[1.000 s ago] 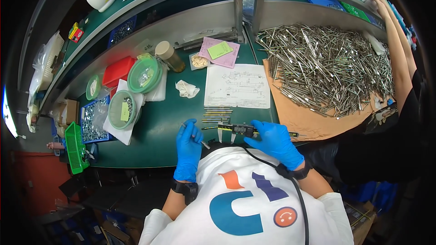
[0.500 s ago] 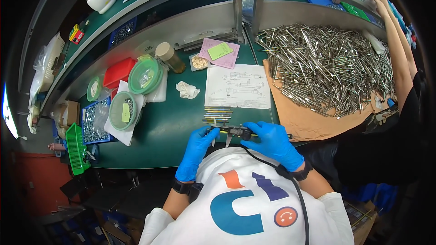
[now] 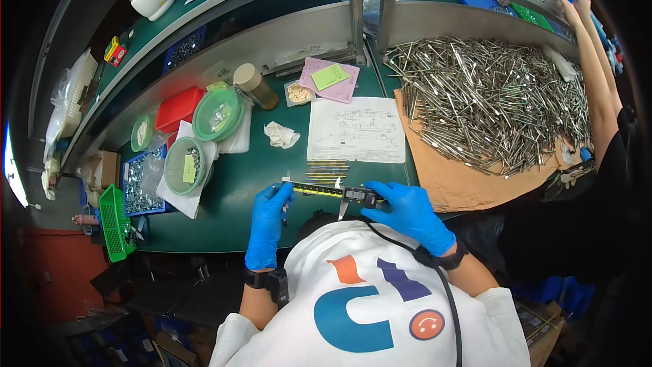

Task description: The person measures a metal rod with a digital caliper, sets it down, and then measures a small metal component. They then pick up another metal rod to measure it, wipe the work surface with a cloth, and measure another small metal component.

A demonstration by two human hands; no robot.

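Observation:
A digital caliper [image 3: 358, 195] with a dark body and a yellow-marked beam spans between my two blue-gloved hands. My left hand [image 3: 267, 223] pinches the beam's left end, at the fixed jaw. Closed around the right side of the display body is my right hand [image 3: 409, 211], which hides the beam's other end. The caliper's jaws stand wide apart; I make out no part between them. Just beyond the caliper, several thin metal rods [image 3: 327, 169] lie side by side on the green table [image 3: 227, 194]. A printed drawing sheet [image 3: 356, 146] lies behind them.
To the right, a large heap of metal rods [image 3: 482, 105] covers brown paper [image 3: 468, 194]. Green bowls [image 3: 183, 166], a red box [image 3: 178, 110], a jar [image 3: 255, 87] and crumpled tissue [image 3: 280, 135] sit left. Another person's arms [image 3: 598, 68] reach in at far right.
My left hand has moved left with the caliper's fixed jaw, widening the gap between the jaws and baring the yellow-marked beam. My right hand has stayed nearly in place on the body.

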